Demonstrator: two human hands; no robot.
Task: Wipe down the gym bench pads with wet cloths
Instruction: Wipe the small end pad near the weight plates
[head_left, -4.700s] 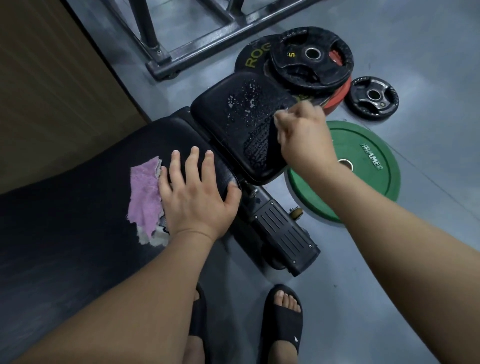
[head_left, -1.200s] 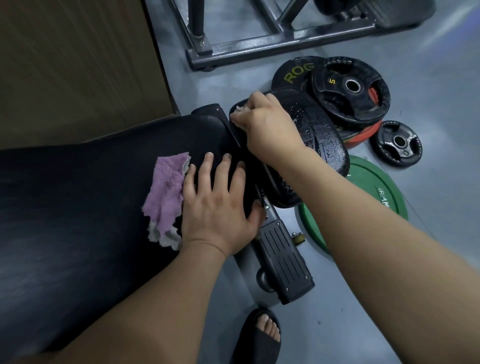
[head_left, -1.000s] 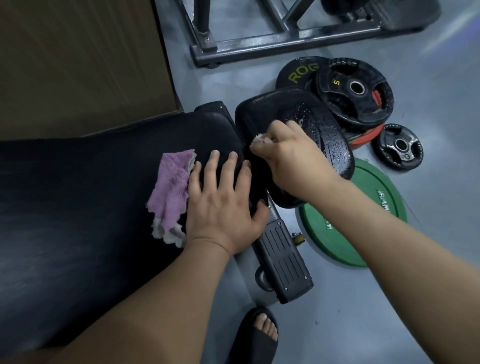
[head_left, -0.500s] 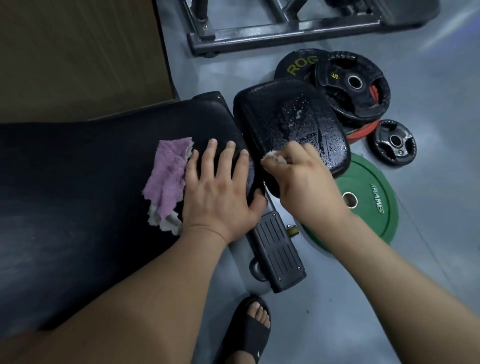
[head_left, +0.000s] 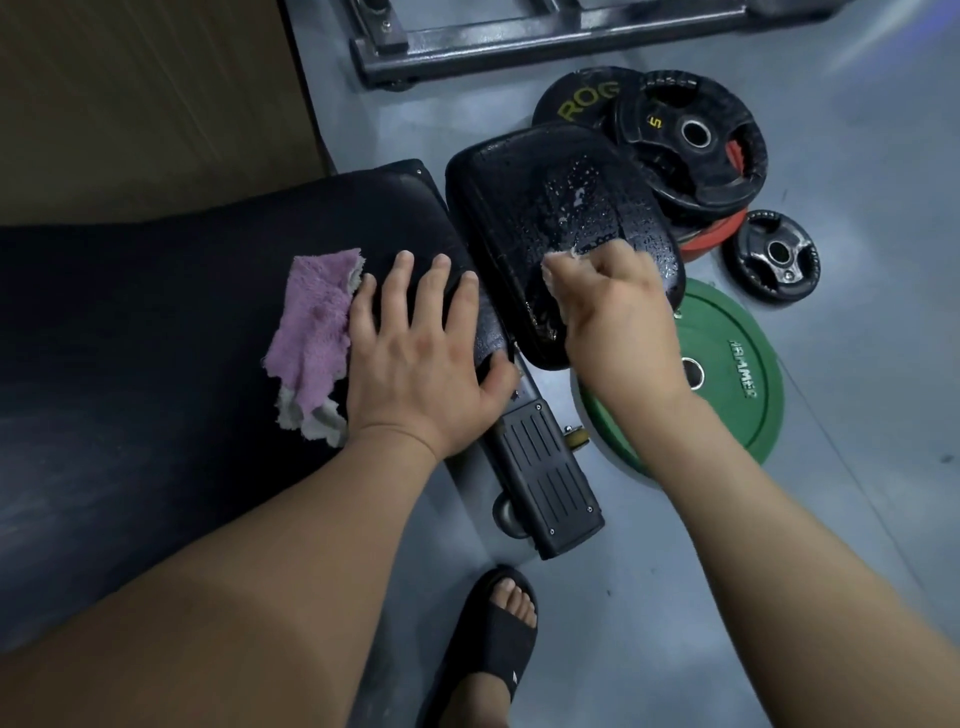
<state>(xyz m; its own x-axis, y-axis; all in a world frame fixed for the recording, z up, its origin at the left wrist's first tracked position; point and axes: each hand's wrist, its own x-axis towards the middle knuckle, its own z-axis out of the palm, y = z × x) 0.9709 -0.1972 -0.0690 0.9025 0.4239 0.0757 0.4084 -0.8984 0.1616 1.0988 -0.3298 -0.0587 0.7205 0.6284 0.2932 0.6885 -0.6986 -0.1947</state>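
A gym: weight plates (head_left: 688, 140) (one green (head_left: 727, 374)) lie on grey floor beside a padded bench (head_left: 156, 338).

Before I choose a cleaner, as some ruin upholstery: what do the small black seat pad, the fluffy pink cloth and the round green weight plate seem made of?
Small black seat pad: likely vinyl or faux leather, grained, semi-gloss; water beads on it.
Fluffy pink cloth: terry or microfibre, shaggy pile, frayed pale edge.
Round green weight plate: probably rubber, matte, pale lettering.
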